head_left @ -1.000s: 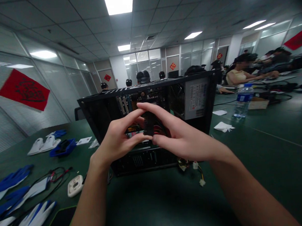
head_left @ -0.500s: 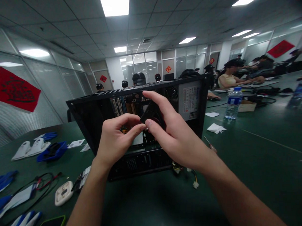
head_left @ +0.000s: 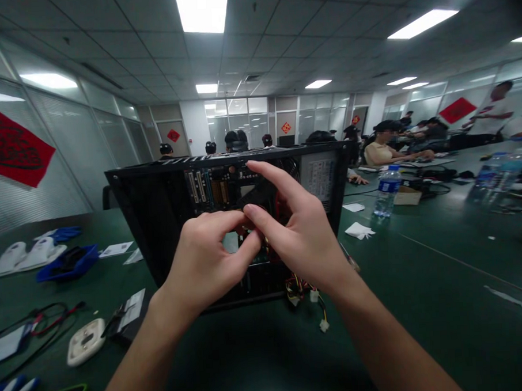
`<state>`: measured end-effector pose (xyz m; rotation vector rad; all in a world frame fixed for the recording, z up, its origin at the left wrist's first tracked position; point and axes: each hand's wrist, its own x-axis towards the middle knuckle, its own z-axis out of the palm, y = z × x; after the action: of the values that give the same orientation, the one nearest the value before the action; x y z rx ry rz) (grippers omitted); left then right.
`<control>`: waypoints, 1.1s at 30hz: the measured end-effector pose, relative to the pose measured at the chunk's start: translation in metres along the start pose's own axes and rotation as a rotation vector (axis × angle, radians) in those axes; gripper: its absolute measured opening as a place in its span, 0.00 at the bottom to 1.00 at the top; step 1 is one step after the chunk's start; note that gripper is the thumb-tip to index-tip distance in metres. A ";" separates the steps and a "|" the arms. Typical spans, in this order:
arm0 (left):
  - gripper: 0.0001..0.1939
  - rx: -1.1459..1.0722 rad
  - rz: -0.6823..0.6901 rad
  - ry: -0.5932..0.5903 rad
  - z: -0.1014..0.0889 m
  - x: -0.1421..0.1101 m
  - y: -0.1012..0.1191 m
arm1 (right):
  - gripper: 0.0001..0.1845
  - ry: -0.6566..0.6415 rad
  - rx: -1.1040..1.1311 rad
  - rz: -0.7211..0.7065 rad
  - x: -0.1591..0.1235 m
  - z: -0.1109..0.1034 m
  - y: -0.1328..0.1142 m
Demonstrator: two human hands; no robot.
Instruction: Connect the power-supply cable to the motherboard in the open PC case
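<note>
Blk PC case [head_left: 143, 221] stands on grn tbl [head_left: 251, 357], open side facing hands. In front of it, L hand [head_left: 209, 258] & R hand [head_left: 303, 228] meet at fingertips; R curls round a blk part [head_left: 260, 195], L pinches nr its end, grip partly hidden. Wires [head_left: 296, 283] w/ wht plugs [head_left: 324, 325] spill by case's btm R corner. Blue tray [head_left: 89, 258] nr tbl's far L edge.

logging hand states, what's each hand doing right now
Left hand: curled inward, grip hidden; can't tell if holding anything.
Right hand: holding a black part.

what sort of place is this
Probably a shared office or training room: glass partitions, a large green table bearing an open computer case, and a person seated farther back.
</note>
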<state>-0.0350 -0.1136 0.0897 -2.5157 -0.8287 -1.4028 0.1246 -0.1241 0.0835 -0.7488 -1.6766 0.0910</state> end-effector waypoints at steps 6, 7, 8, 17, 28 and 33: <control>0.08 -0.080 -0.138 -0.042 0.001 0.001 0.002 | 0.28 -0.020 -0.006 0.015 0.000 -0.002 0.003; 0.08 -0.083 -0.156 -0.049 0.001 0.001 0.002 | 0.28 -0.030 -0.005 0.014 0.000 -0.002 0.005; 0.08 -0.084 -0.170 -0.052 0.001 0.002 0.001 | 0.28 -0.042 -0.004 0.015 0.001 -0.003 0.008; 0.18 -0.141 -0.363 -0.127 0.030 0.002 -0.042 | 0.20 -0.026 -0.134 0.131 0.014 0.000 0.057; 0.16 0.246 -0.585 -0.620 0.099 -0.019 -0.099 | 0.08 -0.398 -0.419 0.488 -0.008 0.061 0.152; 0.15 0.301 -0.648 -0.573 0.113 -0.019 -0.103 | 0.07 -0.400 -0.347 0.587 -0.007 0.057 0.162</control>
<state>-0.0133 0.0084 -0.0024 -2.5188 -1.9198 -0.5459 0.1420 0.0190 -0.0108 -1.5549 -1.8148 0.3891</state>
